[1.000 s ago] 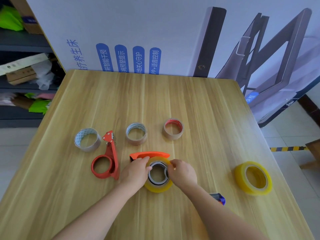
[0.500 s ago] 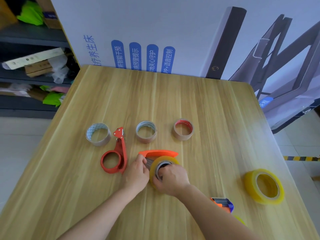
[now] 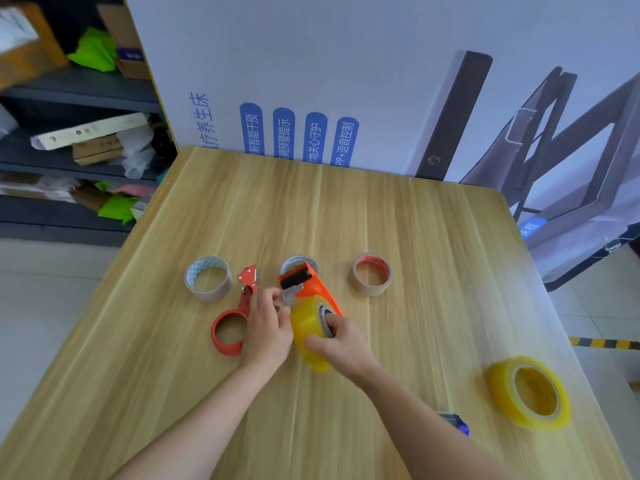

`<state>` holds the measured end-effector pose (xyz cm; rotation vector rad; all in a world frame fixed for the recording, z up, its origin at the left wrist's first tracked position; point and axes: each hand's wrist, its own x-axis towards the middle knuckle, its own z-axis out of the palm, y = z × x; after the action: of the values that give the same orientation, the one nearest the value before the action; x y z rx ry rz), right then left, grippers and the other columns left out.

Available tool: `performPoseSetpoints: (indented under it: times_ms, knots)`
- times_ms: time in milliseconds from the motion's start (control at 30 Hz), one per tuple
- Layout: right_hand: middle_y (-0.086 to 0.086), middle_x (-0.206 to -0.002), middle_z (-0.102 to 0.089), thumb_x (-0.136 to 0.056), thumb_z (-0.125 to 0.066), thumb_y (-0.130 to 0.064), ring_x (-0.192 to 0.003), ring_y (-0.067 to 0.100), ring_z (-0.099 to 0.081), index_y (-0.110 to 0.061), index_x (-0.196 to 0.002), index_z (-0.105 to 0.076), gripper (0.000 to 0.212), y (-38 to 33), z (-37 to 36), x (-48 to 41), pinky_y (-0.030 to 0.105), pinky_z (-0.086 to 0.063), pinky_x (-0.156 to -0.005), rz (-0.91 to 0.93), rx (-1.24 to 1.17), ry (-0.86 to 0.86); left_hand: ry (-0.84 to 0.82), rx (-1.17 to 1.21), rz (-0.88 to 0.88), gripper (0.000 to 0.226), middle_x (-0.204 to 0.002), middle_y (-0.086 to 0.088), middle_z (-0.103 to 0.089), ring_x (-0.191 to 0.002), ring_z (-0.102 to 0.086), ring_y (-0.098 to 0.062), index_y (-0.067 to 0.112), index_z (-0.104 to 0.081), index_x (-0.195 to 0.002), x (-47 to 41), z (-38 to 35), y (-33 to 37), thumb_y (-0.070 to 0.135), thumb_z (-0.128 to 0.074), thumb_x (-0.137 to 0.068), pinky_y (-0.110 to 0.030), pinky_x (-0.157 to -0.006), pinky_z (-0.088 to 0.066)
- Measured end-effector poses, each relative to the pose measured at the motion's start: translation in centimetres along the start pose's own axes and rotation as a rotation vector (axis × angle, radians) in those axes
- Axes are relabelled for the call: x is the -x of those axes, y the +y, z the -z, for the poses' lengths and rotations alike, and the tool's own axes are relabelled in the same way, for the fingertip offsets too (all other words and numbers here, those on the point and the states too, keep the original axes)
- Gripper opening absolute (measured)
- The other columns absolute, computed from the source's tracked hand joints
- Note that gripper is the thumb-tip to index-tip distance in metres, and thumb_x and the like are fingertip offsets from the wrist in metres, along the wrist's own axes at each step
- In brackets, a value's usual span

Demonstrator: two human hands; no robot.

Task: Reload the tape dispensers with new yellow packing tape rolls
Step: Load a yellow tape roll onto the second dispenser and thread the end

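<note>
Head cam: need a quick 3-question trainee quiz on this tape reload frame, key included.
1. True or false: the orange dispenser lies flat on the table.
2. Which hand has a finger inside the core of the mounted yellow roll? A left, B right, C neither.
3. How many yellow rolls are visible?
Key: 1 false, it is tilted up. 2 B, the right hand. 3 two, counting the spare roll.

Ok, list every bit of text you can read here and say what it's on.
"养生床": large blue characters on the white banner, start cut off.
"智能干预": first blue pill.
"预警提示": second blue pill.
"关心守护": third blue pill.
"PP+语音控制": fourth blue pill, start hidden.
"床框": blue tag at right.
Shelf boxes and red-lined roll: print too blurred.
</note>
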<state>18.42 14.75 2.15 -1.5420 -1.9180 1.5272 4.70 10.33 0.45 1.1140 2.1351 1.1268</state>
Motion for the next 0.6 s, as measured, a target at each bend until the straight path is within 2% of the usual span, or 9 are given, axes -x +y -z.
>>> performPoseSetpoints:
  times_ms: [67, 133, 233, 333, 433, 467, 533, 600]
  knots:
    - [0.003, -0.066, -0.046, -0.058, -0.063, -0.033, -0.061, 0.017, -0.045, 0.0, -0.073, -0.053, 0.037, -1.3, 0.4, 0.1, 0.032, -0.038, -0.057, -0.023, -0.19, -0.038, -0.043, 0.176, 0.055, 0.038, -0.13, -0.002, -0.05, -0.115, -0.051, -0.017, 0.012, -0.042, -0.133, -1.0, 0.7, 1.3, 0.009, -0.048, -0.096, -0.032, -0.099, -0.04]
    - [-0.002, -0.063, -0.048, -0.06, -0.061, -0.028, -0.059, 0.014, -0.047, -0.011, -0.07, -0.055, 0.021, -2.8, 0.9, 0.3, 0.026, -0.04, -0.054, -0.018, -0.305, -0.069, -0.117, 0.309, 0.117, 0.043, -0.136, 0.003, -0.051, -0.124, -0.047, -0.011, 0.019, -0.038, -0.141, -1.9, 1.6, 2.5, 0.017, -0.045, -0.099, -0.033, -0.108, -0.035]
    - [-0.013, -0.057, -0.055, -0.062, -0.061, -0.029, -0.054, 0.007, -0.053, -0.02, -0.07, -0.057, 0.013, -4.9, 1.6, 0.8, 0.016, -0.043, -0.048, 0.004, -0.377, -0.093, -0.165, 0.47, 0.147, 0.042, -0.124, 0.007, -0.059, -0.12, -0.054, -0.013, 0.029, -0.04, -0.139, -3.0, 3.1, 3.9, 0.019, -0.046, -0.099, -0.038, -0.107, -0.041]
    - [0.001, -0.073, -0.073, -0.074, -0.07, -0.032, -0.069, 0.017, -0.071, -0.016, -0.089, -0.066, 0.022, -6.5, 1.8, 1.1, 0.025, -0.055, -0.058, 0.052, -0.468, -0.128, -0.194, 0.545, 0.121, 0.045, -0.109, 0.006, -0.063, -0.102, -0.064, -0.016, 0.038, -0.037, -0.137, -3.6, 4.6, 5.4, 0.02, -0.048, -0.098, -0.043, -0.094, -0.051]
    - [0.008, -0.081, -0.076, -0.081, -0.076, -0.035, -0.071, 0.021, -0.074, -0.012, -0.099, -0.068, 0.03, -8.3, 2.1, 1.8, 0.026, -0.056, -0.059, 0.122, -0.502, -0.141, -0.219, 0.439, 0.029, 0.054, -0.097, 0.0, -0.06, -0.098, -0.063, -0.03, 0.053, -0.031, -0.136, -4.1, 6.1, 6.9, 0.019, -0.047, -0.097, -0.046, -0.091, -0.052]
    - [0.009, -0.08, -0.076, -0.082, -0.075, -0.034, -0.069, 0.021, -0.074, -0.011, -0.098, -0.068, 0.029, -8.7, 2.3, 2.0, 0.026, -0.056, -0.058, 0.137, -0.502, -0.131, -0.217, 0.381, -0.018, 0.055, -0.099, 0.001, -0.059, -0.098, -0.062, -0.029, 0.053, -0.032, -0.136, -4.2, 6.6, 7.4, 0.018, -0.047, -0.097, -0.045, -0.092, -0.052]
    - [0.01, -0.077, -0.075, -0.083, -0.074, -0.03, -0.066, 0.021, -0.072, -0.008, -0.097, -0.069, 0.026, -9.5, 2.7, 2.2, 0.025, -0.055, -0.057, 0.159, -0.498, -0.106, -0.163, 0.196, -0.168, 0.051, -0.115, 0.006, -0.054, -0.106, -0.059, -0.017, 0.043, -0.041, -0.137, -4.5, 7.6, 8.4, 0.016, -0.051, -0.094, -0.038, -0.095, -0.049]
    - [0.011, -0.075, -0.074, -0.084, -0.073, -0.025, -0.064, 0.02, -0.072, -0.004, -0.099, -0.068, 0.026, -10.2, 3.0, 2.4, 0.025, -0.054, -0.057, 0.17, -0.484, -0.083, -0.066, -0.035, -0.322, 0.042, -0.126, 0.007, -0.048, -0.116, -0.052, -0.011, 0.032, -0.056, -0.13, -4.8, 8.5, 9.4, 0.02, -0.06, -0.09, -0.027, -0.096, -0.043]
